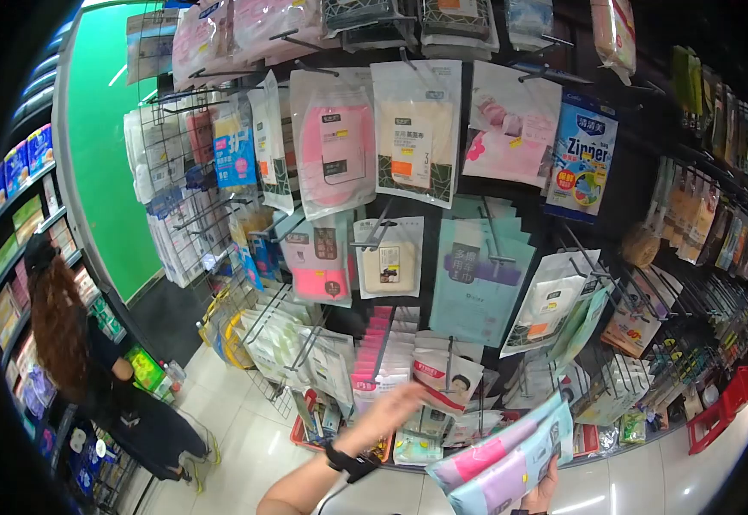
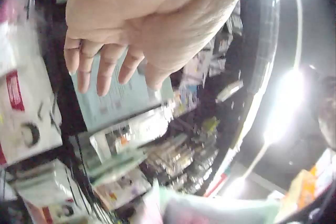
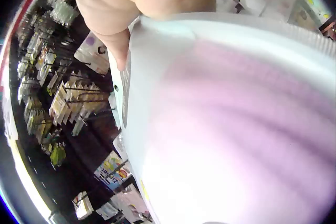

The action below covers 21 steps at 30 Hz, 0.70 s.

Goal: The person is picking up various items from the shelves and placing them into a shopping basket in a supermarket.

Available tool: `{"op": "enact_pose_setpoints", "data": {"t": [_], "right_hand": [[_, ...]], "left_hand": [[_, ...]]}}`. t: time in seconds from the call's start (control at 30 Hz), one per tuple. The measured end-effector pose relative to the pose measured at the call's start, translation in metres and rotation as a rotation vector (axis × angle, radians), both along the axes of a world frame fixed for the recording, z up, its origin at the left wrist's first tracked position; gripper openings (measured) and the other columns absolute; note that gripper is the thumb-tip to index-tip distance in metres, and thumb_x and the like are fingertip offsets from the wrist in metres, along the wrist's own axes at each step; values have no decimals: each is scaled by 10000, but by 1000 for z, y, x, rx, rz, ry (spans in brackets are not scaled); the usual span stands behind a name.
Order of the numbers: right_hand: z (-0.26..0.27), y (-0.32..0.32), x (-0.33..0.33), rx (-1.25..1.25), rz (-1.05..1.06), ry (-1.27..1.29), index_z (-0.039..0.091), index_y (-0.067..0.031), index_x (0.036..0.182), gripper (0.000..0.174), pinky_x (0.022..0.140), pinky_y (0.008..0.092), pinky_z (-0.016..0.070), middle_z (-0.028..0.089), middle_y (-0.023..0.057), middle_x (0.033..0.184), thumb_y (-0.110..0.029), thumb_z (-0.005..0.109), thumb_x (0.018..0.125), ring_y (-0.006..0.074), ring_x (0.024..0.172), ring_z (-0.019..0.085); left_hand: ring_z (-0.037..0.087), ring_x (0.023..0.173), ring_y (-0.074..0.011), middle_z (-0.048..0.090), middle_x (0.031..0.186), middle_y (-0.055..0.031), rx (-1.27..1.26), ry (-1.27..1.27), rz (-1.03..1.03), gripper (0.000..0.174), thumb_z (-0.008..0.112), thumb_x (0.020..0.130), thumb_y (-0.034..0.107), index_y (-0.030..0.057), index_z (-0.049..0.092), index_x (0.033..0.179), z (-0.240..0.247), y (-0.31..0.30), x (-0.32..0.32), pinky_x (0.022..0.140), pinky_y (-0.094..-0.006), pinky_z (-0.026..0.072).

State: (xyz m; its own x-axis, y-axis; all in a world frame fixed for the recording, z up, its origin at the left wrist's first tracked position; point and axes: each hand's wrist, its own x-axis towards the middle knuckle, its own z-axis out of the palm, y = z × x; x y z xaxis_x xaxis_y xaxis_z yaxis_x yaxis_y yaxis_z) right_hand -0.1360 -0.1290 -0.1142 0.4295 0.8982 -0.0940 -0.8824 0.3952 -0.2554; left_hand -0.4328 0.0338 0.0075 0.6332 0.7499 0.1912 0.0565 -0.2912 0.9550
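In the head view my right hand (image 1: 544,487) grips two flat bags at the lower right. One is a pink bag (image 1: 477,452), and in front of it lies a pale teal bag with lilac contents (image 1: 503,476). My right thumb (image 3: 119,50) curls over the edge of the lilac bag (image 3: 210,92), which fills most of the right wrist view; the other fingers are largely hidden. My left hand (image 1: 398,410) is stretched out before the low hooks, close by a red and white packet (image 1: 448,378). Its fingers (image 2: 105,69) extend loosely with nothing held.
Hooks on a dark display wall carry teal towel packs (image 1: 481,279), a pink pack (image 1: 333,142) and a blue Zipper bag pack (image 1: 582,159). Wire racks (image 1: 185,172) stick out at left. A person (image 1: 125,412) stands by the left shelves; a red basket (image 1: 721,412) sits at right.
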Motion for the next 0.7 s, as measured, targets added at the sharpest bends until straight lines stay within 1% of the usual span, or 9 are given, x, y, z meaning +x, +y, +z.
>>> {"op": "enact_pose_setpoints", "data": {"t": [0.03, 0.1, 0.3, 0.37, 0.4, 0.43, 0.57, 0.63, 0.7], "right_hand": [[14, 7, -9, 18, 37, -27, 468, -31, 1239, 411, 979, 463, 378, 531, 112, 1228, -244, 527, 892, 288, 1116, 507], [21, 15, -20, 37, 84, -28, 460, -31, 1245, 431, 978, 460, 377, 527, 111, 1232, -251, 542, 884, 290, 1118, 504], [27, 38, -44, -9, 164, -204, 459, -33, 1229, 443, 965, 461, 385, 530, 118, 1216, -275, 563, 873, 286, 1114, 504], [33, 42, -51, -29, 152, -263, 455, -38, 1225, 431, 939, 452, 414, 541, 117, 1195, -296, 535, 890, 280, 1092, 521], [34, 43, -52, -54, 178, -255, 451, -40, 1227, 431, 925, 446, 427, 543, 114, 1191, -307, 521, 897, 275, 1080, 530], [34, 45, -53, -79, 204, -248, 447, -41, 1228, 431, 912, 440, 440, 546, 112, 1188, -318, 508, 903, 270, 1069, 538], [39, 38, -49, -102, 196, -185, 440, -29, 1228, 447, 899, 433, 445, 540, 121, 1187, -346, 474, 916, 273, 1050, 546], [28, 36, -36, -99, 197, -241, 448, -40, 1228, 448, 902, 437, 441, 537, 115, 1197, -365, 459, 920, 279, 1057, 541], [25, 37, -28, -76, 203, -142, 453, -47, 1223, 423, 908, 440, 440, 546, 104, 1192, -343, 470, 921, 275, 1069, 538]], "left_hand": [[502, 1101, -198, 509, 1219, -113, 107, 91, -105, 440, 529, 896, 209, 21, 399, 1272, -7, -13, 14, 927, -320, 400], [474, 1161, -253, 479, 1262, -158, 106, 107, -196, 505, 532, 893, 244, 29, 349, 1313, -13, -34, 32, 959, -344, 378], [509, 1071, -156, 548, 1149, -112, -68, 25, 74, 410, 591, 863, 174, 8, 459, 1213, -40, -56, 38, 906, -284, 407], [526, 979, -109, 587, 1041, -57, -238, -91, 216, 347, 624, 837, 128, 3, 508, 1140, -39, -61, 27, 847, -248, 428], [552, 893, -95, 601, 967, -35, -83, -14, 310, 308, 634, 826, 107, 6, 521, 1094, -40, -59, 20, 779, -234, 450], [552, 893, -95, 601, 967, -35, -80, -13, 314, 308, 634, 826, 107, 6, 521, 1094, -38, -57, 11, 779, -234, 450], [555, 800, -70, 601, 890, -30, 91, -398, 740, 211, 613, 824, 44, 9, 527, 1013, 6, -37, -40, 692, -210, 455], [558, 794, -76, 602, 880, -23, 87, -612, 849, 183, 580, 832, 11, 14, 517, 1004, 26, -16, -73, 694, -212, 454], [570, 811, -84, 611, 910, -34, 120, -749, 904, 169, 562, 840, -2, 21, 508, 999, 38, 3, -105, 714, -223, 461]]}}
